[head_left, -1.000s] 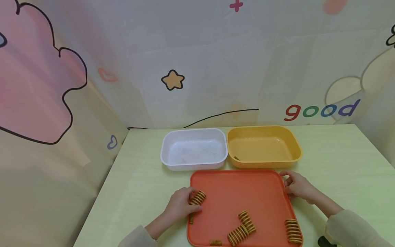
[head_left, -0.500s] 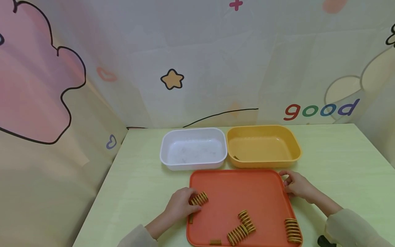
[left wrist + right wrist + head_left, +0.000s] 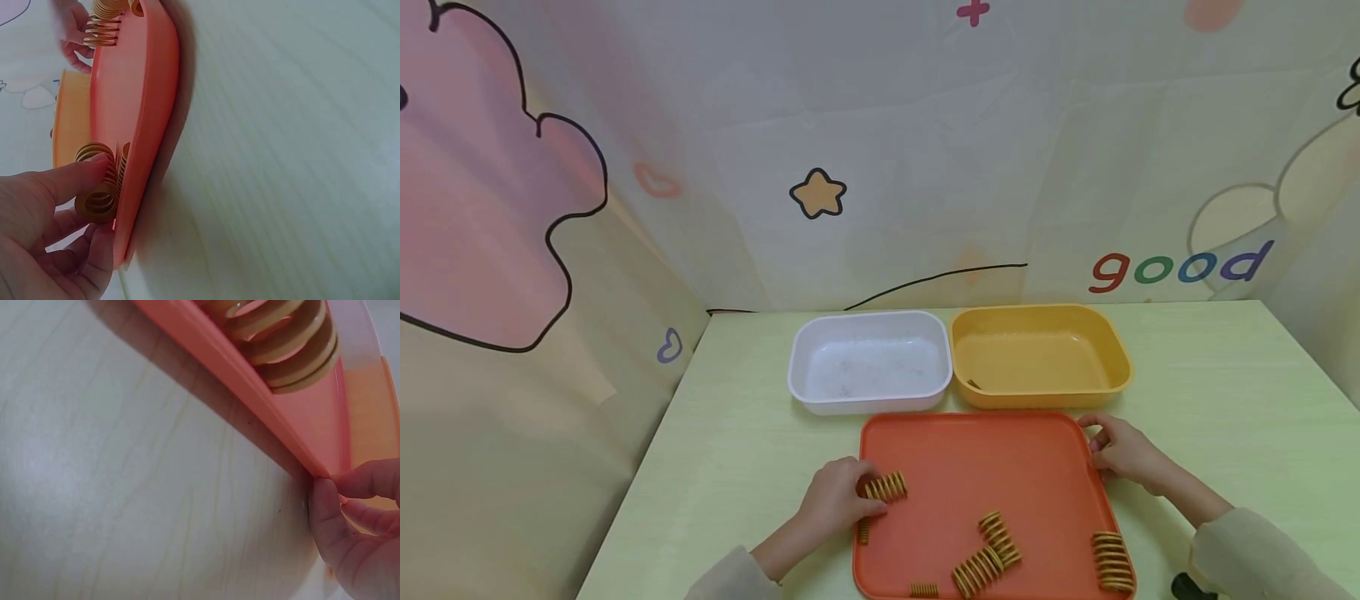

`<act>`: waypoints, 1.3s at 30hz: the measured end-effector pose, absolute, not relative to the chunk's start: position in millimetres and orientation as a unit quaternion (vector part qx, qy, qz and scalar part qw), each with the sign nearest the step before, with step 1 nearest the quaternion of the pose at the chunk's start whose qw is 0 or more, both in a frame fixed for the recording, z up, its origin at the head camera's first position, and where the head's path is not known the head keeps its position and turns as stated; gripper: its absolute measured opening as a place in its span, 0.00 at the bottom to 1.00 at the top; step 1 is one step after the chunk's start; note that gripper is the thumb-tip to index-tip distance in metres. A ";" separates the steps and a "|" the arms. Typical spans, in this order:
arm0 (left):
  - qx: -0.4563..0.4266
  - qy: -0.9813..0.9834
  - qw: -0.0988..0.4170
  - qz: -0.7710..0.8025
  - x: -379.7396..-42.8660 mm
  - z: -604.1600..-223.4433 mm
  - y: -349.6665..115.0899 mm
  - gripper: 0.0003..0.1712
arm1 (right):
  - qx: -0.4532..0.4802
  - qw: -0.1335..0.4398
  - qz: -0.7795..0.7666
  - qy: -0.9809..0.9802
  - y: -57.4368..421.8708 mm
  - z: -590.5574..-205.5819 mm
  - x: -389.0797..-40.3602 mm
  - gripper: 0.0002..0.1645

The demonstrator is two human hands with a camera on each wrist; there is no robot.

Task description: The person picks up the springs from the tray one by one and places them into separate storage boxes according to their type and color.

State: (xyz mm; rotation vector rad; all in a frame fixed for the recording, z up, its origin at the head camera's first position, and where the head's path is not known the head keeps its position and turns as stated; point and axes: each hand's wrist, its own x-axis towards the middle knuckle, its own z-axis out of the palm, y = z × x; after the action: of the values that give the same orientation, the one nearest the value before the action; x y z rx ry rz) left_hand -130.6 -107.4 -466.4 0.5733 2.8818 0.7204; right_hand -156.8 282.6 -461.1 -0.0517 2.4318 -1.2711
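Spring point(image 3: 887, 486) pinched between curled thumb and fingers, the left hand point(image 3: 837, 493) sits at nine o'clock on the orange tray point(image 3: 992, 454), while the right hand point(image 3: 1123, 454) grips the rim near two o'clock, apparently steadying it. The step looks like positioning this spring; the next move seems to call for a firm pinch, clear of the smaller coil point(image 3: 863, 531) toward eight o'clock.
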 end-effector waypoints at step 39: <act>0.149 0.918 -0.009 0.368 -154.3 -447.1 -109.9 0.18 | -0.027 0.195 -0.468 0.862 283.7 -461.9 -156.6 0.29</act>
State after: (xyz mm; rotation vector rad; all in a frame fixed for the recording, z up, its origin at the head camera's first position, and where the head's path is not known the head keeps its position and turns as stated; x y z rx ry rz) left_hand -154.3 -109.9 -447.1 0.4716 2.8994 1.1633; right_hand -156.6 283.7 -461.9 -0.0751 2.4151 -1.3114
